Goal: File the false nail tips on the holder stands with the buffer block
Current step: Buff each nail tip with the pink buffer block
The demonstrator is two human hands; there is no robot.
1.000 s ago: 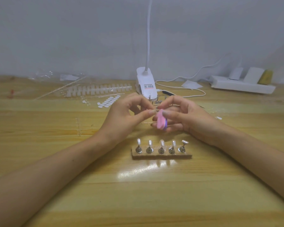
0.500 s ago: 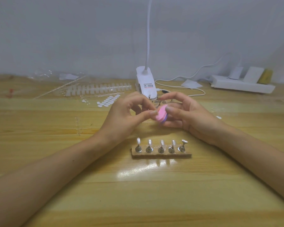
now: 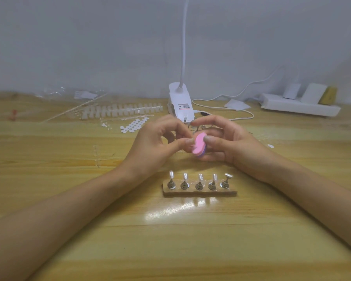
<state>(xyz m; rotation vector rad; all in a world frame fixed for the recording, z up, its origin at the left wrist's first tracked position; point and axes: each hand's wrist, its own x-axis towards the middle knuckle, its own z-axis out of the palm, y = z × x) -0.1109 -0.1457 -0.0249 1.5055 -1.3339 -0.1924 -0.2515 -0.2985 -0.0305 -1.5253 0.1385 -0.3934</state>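
A pink buffer block [image 3: 199,146] with a purple underside is held above the table between my two hands. My right hand [image 3: 229,145] grips it, thumb on the pink face and fingers behind. My left hand [image 3: 156,145] has its fingers curled. Its thumb and index finger pinch something small against the block's left edge, seemingly a false nail tip, mostly hidden. In front of the hands a wooden base [image 3: 200,192] carries a row of metal holder stands [image 3: 199,184]. Each stand bears a pale nail tip [image 3: 200,176], and the rightmost tip is tilted.
A white clip lamp [image 3: 180,104] with its cable stands right behind my hands. Strips of spare nail tips [image 3: 120,110] and white adhesive tabs [image 3: 134,124] lie at the back left. A white power strip [image 3: 300,108] with plugs sits at the back right.
The block, held by my right hand, slid up against my left fingertips and has come back down a little, with its pink face turned more towards me. The stands have not moved.
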